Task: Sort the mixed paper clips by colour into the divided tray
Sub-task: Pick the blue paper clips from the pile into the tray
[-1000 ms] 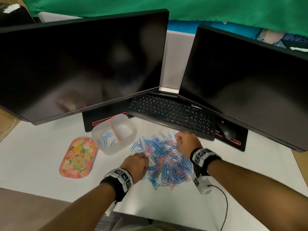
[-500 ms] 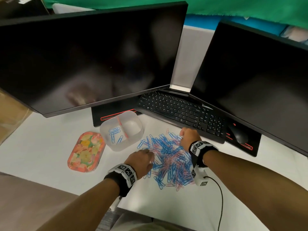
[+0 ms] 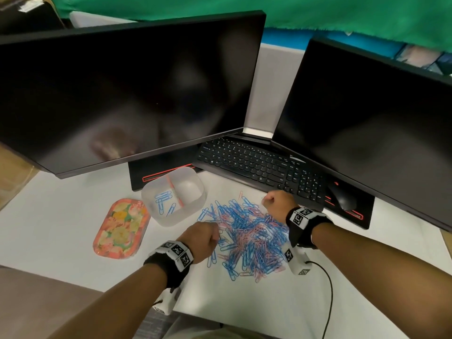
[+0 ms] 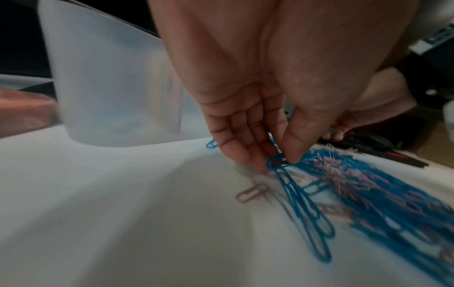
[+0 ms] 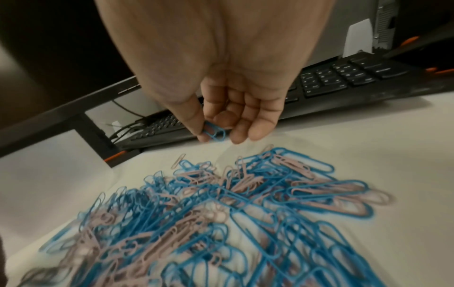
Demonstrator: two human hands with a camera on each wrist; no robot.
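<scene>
A blue clip [image 5: 215, 133] is pinched by the right hand [image 3: 278, 202] at the far edge of the pile [image 3: 247, 236]. Blue clips [image 4: 299, 203] at the pile's near-left edge are pinched by the left hand [image 3: 199, 238]. The tray [image 3: 195, 206], left of the pile, holds blue clips in its left compartment.

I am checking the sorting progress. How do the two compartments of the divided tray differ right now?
The left compartment of the divided tray holds several blue paper clips, lying loose in different directions; the right compartment shows no clips at all. So blue has a place already, while no pink clip is sorted yet. Both share the same translucent white walls and meet at one pink divider.
</scene>
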